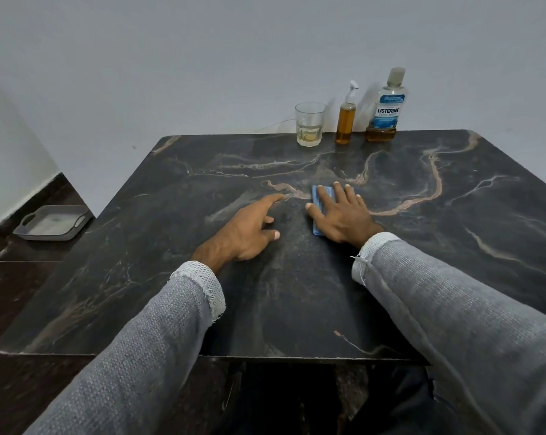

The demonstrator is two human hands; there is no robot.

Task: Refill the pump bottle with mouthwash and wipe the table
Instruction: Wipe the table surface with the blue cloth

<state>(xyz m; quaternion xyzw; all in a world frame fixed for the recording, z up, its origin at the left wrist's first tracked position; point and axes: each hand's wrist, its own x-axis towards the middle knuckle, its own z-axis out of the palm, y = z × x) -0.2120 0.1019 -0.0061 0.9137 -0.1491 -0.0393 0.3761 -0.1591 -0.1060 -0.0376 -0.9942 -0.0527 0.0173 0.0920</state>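
Table [453, 246], dark marble; bottles [345, 120] stand capped well beyond the fingertips. Right hand [340, 215] presses flat, fingers spread, on blue cloth [318, 208]; left hand [249, 230] rests empty, fingers loosely apart. Risk: a far-reaching wipe could topple the bottles or glass [310, 124].

Both forearms in grey knitted sleeves, reaching forward over the table [453, 277] from its near edge. Left hand [246, 230] resting palm down near the table's middle, index finger stretched forward onto the surface, other fingers [270, 235] loosely curled, thumb tucked to the side. Right hand [340, 215] just beside it, laid flat with fingers spread and pressed down on a folded blue cloth [318, 211], wrist low against the table.
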